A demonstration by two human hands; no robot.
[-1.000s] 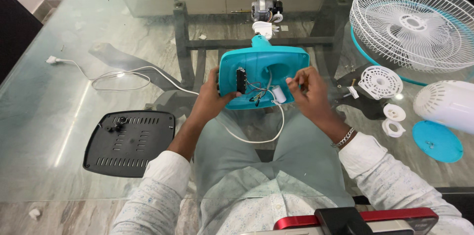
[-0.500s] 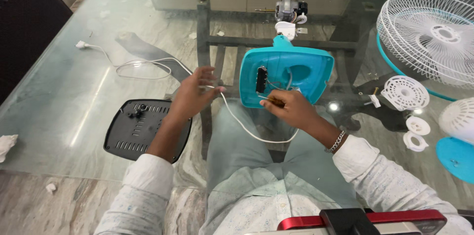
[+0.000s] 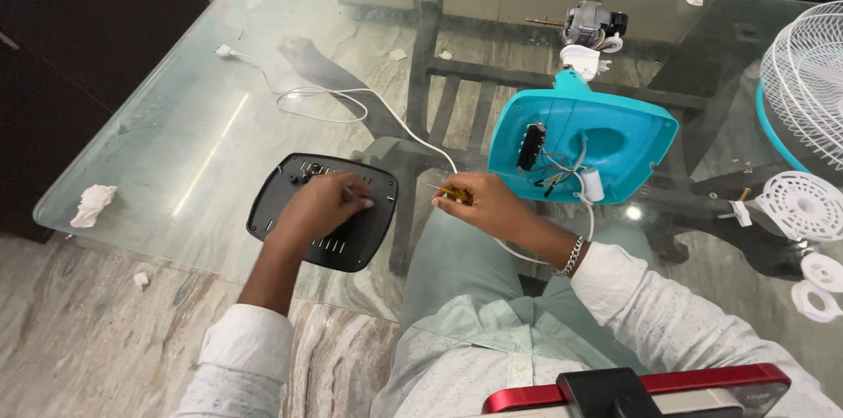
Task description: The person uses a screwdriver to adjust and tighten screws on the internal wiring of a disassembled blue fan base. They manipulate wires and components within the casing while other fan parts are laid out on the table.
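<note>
Glass table (image 3: 176, 119), left hand (image 3: 320, 205) covering black cover (image 3: 281, 198) part.

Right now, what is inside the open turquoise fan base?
Inside the turquoise fan base I see a black switch block, thin coloured wires and a white cylinder part at its edge. Where the wires end is too small to tell.

packages: none | labels: none | signs: none | screens: none in view

Home dining room, glass table (image 3: 219, 102), marble floor (image 3: 105, 330), dark cabinet (image 3: 79, 23)
</note>
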